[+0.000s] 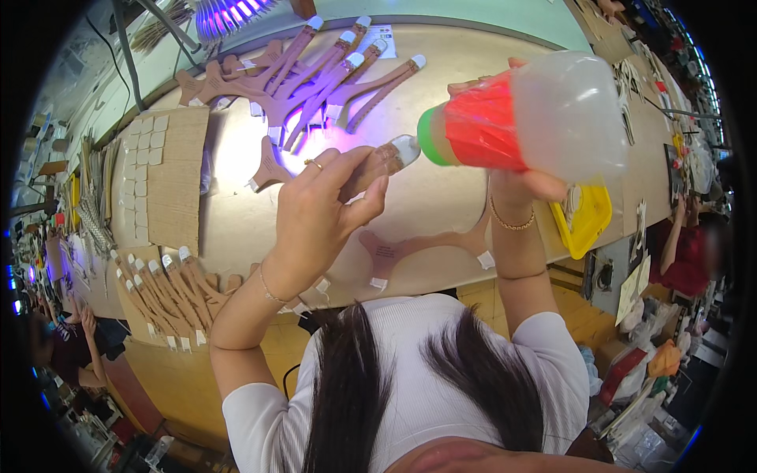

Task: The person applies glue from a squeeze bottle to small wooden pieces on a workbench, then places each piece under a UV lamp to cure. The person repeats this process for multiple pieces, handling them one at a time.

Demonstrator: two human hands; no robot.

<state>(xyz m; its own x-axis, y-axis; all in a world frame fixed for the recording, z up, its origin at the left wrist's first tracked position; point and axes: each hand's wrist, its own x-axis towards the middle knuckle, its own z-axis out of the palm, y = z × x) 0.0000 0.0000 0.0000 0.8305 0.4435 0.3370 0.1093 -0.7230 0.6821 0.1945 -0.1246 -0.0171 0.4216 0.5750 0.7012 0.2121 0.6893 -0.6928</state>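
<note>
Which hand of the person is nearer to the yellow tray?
The right hand, around the bottle, is nearer: just left of the yellow tray. The left hand is much farther left, holding a tan strap.

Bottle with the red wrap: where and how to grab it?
Probably around the red-wrapped section, from underneath, as the right grip has it. The bottle is held sideways, green end to the left; it narrows from the translucent body toward that end, so the wrap likely spans easier and leaves the end free.

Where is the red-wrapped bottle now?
In the head view, right of centre: the red-wrapped bottle is in the right hand, pictured above the yellow tray.
</note>
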